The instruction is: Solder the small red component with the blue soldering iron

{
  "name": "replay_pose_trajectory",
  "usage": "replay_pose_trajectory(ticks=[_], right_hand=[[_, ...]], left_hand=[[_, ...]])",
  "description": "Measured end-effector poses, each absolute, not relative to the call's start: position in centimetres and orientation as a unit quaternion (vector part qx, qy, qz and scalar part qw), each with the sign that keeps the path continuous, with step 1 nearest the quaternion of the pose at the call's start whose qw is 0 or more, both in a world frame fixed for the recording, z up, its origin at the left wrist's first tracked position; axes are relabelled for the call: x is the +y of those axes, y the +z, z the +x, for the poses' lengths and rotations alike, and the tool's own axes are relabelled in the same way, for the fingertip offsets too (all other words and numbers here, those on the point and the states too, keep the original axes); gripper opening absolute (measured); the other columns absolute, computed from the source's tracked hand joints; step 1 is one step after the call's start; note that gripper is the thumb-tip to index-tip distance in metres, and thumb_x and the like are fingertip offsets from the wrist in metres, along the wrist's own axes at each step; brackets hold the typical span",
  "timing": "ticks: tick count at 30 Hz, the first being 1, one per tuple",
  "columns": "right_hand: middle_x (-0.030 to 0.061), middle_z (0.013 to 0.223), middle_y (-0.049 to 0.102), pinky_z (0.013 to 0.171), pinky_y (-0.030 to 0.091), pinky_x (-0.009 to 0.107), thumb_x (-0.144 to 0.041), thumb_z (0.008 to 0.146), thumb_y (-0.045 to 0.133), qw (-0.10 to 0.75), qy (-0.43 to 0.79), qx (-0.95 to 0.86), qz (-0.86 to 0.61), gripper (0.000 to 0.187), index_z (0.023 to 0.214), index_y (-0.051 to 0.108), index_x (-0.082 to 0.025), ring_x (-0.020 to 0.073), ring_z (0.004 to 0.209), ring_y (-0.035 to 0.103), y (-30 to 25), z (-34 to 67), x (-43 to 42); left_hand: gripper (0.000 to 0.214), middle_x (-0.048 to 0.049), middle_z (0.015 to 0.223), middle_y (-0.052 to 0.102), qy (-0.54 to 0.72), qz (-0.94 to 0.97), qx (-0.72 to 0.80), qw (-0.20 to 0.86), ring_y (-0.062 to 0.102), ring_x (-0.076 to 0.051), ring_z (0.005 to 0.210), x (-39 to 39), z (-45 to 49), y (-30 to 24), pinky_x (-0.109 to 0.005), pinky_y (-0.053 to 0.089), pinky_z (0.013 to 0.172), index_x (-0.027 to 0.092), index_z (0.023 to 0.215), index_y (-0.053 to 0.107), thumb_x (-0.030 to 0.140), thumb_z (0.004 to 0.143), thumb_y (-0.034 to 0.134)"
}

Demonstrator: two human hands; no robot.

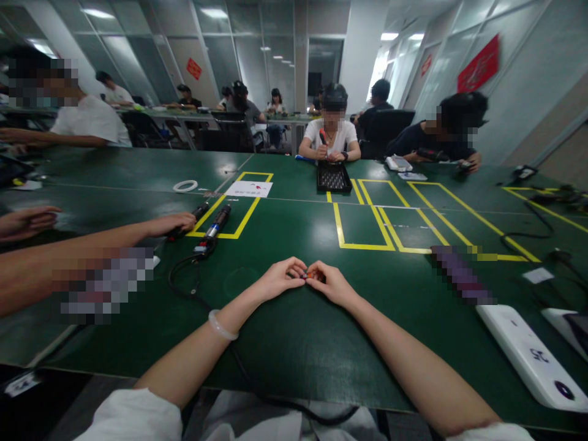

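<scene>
My left hand (279,277) and my right hand (331,282) rest on the green table (294,343), fingertips meeting at the middle. Both are closed in a pinch on one tiny part (307,275) that shows orange and dark; I cannot make out what it is. A pale bangle (221,326) circles my left wrist. A dark pen-shaped tool (214,228) with a black cable lies a little to the far left of my hands, inside a yellow-taped box.
A co-worker's arm (114,236) reaches in from the left to a second tool. A black tray (334,177) sits before a person opposite. White power strips (533,355) lie at the right. A white ring (185,185) and a paper sheet (248,188) lie farther back.
</scene>
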State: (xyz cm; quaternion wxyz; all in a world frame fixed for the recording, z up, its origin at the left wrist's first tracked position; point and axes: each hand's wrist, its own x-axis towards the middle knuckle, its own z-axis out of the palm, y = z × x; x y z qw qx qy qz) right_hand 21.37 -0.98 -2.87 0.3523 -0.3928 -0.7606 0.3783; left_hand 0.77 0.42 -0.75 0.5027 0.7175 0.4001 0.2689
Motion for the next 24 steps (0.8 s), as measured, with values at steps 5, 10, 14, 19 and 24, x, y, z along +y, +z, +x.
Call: replay_pose_trajectory(ticks=[5,10,14,19,24], right_hand=[[-0.0016,0.073,0.057,0.061,0.041,0.023,-0.034,0.088,0.059,0.353,0.377,-0.763,-0.389,0.019,0.097,0.058,-0.018,0.0115,0.064,0.052,-3.0,21.5,-0.9],[0.0003,0.079,0.061,0.063,0.041,0.023,-0.034,0.090,0.056,0.360,0.372,-0.765,-0.383,0.017,0.093,0.058,-0.017,0.0119,0.067,0.054,-3.0,21.5,-0.9],[0.0002,0.077,0.062,0.062,0.040,0.023,-0.036,0.092,0.053,0.362,0.371,-0.758,-0.395,0.020,0.091,0.058,-0.017,0.0119,0.066,0.053,-3.1,21.6,-0.8],[-0.0002,0.076,0.060,0.062,0.039,0.023,-0.039,0.093,0.051,0.361,0.382,-0.750,-0.402,0.023,0.090,0.058,-0.017,0.0119,0.065,0.052,-3.2,21.6,-0.8],[0.0005,0.082,0.062,0.063,0.042,0.024,-0.038,0.088,0.058,0.369,0.420,-0.735,-0.384,0.025,0.102,0.055,-0.018,0.0118,0.067,0.054,-2.9,21.6,-0.9]], left_hand=[[0.028,-0.0046,0.091,0.063,0.275,0.729,0.390,0.490,0.060,-0.014,0.084,0.4,0.7,-1.0,-0.028,0.048,0.077,0.015,0.099,0.058,0.035,0.080,0.065],[0.027,-0.0047,0.089,0.066,0.273,0.725,0.384,0.502,0.062,-0.014,0.083,0.3,0.8,-0.9,-0.028,0.048,0.078,0.015,0.099,0.057,0.037,0.084,0.061],[0.027,-0.0040,0.091,0.067,0.261,0.753,0.382,0.468,0.064,-0.016,0.087,-0.3,1.0,-0.3,-0.028,0.048,0.079,0.018,0.105,0.054,0.038,0.087,0.056],[0.021,-0.0020,0.096,0.067,0.250,0.815,0.383,0.355,0.064,-0.016,0.088,-0.9,1.1,0.7,-0.027,0.047,0.082,0.022,0.105,0.057,0.035,0.088,0.055],[0.022,-0.0027,0.096,0.067,0.258,0.810,0.398,0.344,0.064,-0.017,0.088,-1.0,1.2,0.9,-0.027,0.047,0.081,0.021,0.101,0.059,0.038,0.091,0.051]])
